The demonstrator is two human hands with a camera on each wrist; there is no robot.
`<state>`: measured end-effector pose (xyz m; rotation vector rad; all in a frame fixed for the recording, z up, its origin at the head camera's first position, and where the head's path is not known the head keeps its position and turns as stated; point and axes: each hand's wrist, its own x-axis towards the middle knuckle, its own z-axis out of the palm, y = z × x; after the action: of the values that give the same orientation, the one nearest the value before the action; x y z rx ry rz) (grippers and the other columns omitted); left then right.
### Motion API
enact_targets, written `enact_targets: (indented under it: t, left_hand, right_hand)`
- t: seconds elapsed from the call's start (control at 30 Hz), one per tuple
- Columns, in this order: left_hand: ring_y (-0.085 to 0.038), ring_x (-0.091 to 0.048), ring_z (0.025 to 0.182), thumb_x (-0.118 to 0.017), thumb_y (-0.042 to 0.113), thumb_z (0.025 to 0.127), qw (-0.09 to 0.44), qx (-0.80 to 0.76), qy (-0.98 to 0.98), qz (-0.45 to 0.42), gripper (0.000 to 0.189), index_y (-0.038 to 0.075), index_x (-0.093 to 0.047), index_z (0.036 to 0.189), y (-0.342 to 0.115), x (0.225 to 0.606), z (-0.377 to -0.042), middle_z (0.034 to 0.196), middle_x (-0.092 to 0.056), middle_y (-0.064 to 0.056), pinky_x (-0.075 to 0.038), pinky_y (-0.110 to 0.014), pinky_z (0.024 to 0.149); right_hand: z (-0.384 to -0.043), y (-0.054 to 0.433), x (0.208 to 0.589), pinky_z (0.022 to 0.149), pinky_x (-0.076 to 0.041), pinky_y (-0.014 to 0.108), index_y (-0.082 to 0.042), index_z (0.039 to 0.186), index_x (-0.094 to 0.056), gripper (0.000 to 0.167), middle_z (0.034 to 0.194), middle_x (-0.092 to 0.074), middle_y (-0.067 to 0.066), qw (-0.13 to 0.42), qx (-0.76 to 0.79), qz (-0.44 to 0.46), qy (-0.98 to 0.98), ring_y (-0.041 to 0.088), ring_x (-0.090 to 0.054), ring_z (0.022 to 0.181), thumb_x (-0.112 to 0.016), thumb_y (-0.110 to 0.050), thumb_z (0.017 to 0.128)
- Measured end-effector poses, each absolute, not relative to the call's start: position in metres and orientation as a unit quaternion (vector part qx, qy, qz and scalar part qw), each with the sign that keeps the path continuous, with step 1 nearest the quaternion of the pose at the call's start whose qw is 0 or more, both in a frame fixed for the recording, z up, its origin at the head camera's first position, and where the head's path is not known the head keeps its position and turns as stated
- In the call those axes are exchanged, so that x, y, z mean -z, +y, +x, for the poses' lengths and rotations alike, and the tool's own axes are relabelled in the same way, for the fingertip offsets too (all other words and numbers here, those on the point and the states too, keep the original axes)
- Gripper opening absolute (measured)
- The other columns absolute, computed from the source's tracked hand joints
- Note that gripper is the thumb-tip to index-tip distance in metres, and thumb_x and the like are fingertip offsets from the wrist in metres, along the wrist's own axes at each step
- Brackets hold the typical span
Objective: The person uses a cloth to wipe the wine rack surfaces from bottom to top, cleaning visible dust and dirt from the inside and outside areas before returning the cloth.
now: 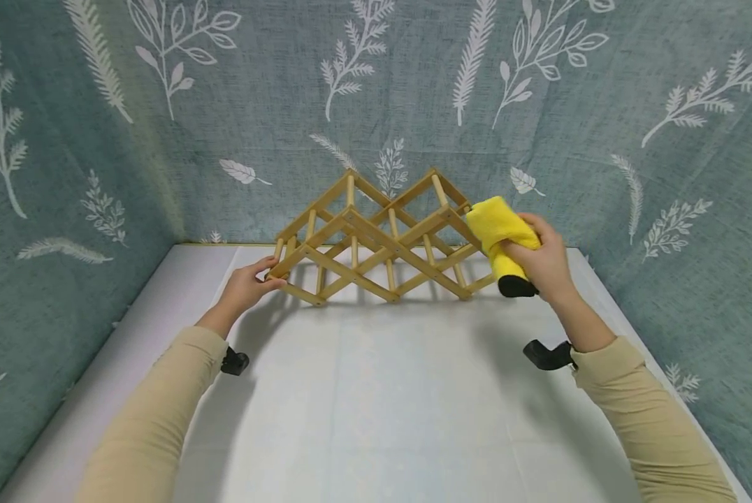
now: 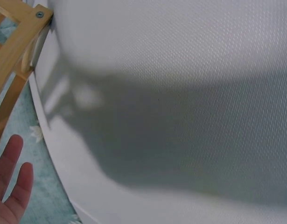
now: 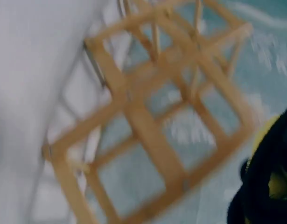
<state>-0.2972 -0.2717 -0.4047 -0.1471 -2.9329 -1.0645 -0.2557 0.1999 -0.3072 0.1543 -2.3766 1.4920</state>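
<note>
A folding wooden lattice rack point(image 1: 393, 244) stands zigzag-shaped on the white table near the back wall. My left hand point(image 1: 245, 286) holds the rack's left end between thumb and fingers. In the left wrist view, two fingers point(image 2: 21, 186) extend below a screwed corner of the rack point(image 2: 22, 39); the rest of that hand is out of frame. My right hand point(image 1: 544, 258) grips a bunched yellow cloth point(image 1: 502, 227) with a black end, right at the rack's right end. The right wrist view is blurred, with the cloth's black part point(image 3: 264, 182) beside the slats.
The white table point(image 1: 376, 391) spreads out in front of the rack. Green-grey fabric point(image 1: 275, 126) with white leaf prints hangs behind and on both sides. Black wrist mounts point(image 1: 547, 355) stick out at both sleeves, and arm shadows fall on the tabletop.
</note>
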Motion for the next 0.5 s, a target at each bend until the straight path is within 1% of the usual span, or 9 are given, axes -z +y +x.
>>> enact_targets:
  t: [0.07, 0.13, 0.2, 0.27, 0.37, 0.5]
  left_hand:
    - [-0.036, -0.057, 0.096, -0.063, 0.031, 0.087, 0.013, 0.341, -0.939, -0.048, 0.061, 0.010, -0.040, 0.140, -0.272, 0.404, -0.297, 0.145, -0.035, -0.013, -0.049, -0.042, 0.076]
    - [-0.036, -0.057, 0.092, -0.063, 0.030, 0.087, 0.017, 0.340, -0.939, -0.052, 0.061, 0.010, -0.040, 0.139, -0.270, 0.404, -0.298, 0.143, -0.036, -0.014, -0.048, -0.042, 0.074]
    - [-0.035, -0.058, 0.091, -0.063, 0.030, 0.087, 0.020, 0.341, -0.938, -0.053, 0.060, 0.009, -0.040, 0.139, -0.269, 0.404, -0.298, 0.143, -0.037, -0.014, -0.049, -0.041, 0.073]
    - [-0.036, -0.058, 0.094, -0.063, 0.029, 0.087, 0.018, 0.345, -0.937, -0.053, 0.060, 0.008, -0.040, 0.139, -0.267, 0.404, -0.297, 0.144, -0.036, -0.013, -0.049, -0.042, 0.075]
    - [-0.040, -0.054, 0.105, -0.063, 0.027, 0.088, 0.014, 0.345, -0.936, -0.059, 0.059, 0.006, -0.040, 0.138, -0.264, 0.404, -0.297, 0.145, -0.034, -0.012, -0.048, -0.045, 0.081]
    - [-0.044, -0.045, 0.116, -0.063, 0.026, 0.088, 0.020, 0.321, -0.944, -0.071, 0.058, 0.003, -0.042, 0.136, -0.263, 0.401, -0.298, 0.144, -0.034, -0.014, -0.043, -0.052, 0.090]
  right_hand:
    - [-0.257, 0.183, 0.313, 0.064, -0.046, 0.026, -0.005, 0.128, -0.049, 0.047, 0.107, -0.053, 0.012, 0.110, -0.506, 0.094, -0.850, 0.018, -0.051, 0.081, -0.064, -0.016, 0.085]
    - [-0.262, 0.163, 0.321, 0.064, -0.046, 0.028, -0.006, 0.128, -0.050, 0.047, 0.111, -0.055, 0.016, 0.067, -0.482, 0.122, -0.865, 0.022, -0.052, 0.080, -0.065, -0.016, 0.084]
    - [-0.269, 0.143, 0.330, 0.066, -0.046, 0.030, -0.007, 0.127, -0.052, 0.047, 0.114, -0.056, 0.017, 0.039, -0.463, 0.141, -0.874, 0.024, -0.053, 0.082, -0.065, -0.018, 0.083]
    - [-0.276, 0.125, 0.337, 0.069, -0.047, 0.032, -0.009, 0.127, -0.052, 0.047, 0.116, -0.057, 0.015, 0.017, -0.456, 0.144, -0.878, 0.025, -0.055, 0.085, -0.065, -0.020, 0.083]
    - [-0.283, 0.111, 0.340, 0.072, -0.048, 0.035, -0.009, 0.126, -0.052, 0.046, 0.116, -0.057, 0.013, 0.007, -0.456, 0.124, -0.881, 0.027, -0.055, 0.089, -0.065, -0.022, 0.083]
    - [-0.286, 0.114, 0.332, 0.071, -0.048, 0.035, -0.009, 0.126, -0.052, 0.046, 0.113, -0.056, 0.014, 0.030, -0.467, 0.089, -0.879, 0.027, -0.055, 0.088, -0.064, -0.020, 0.083]
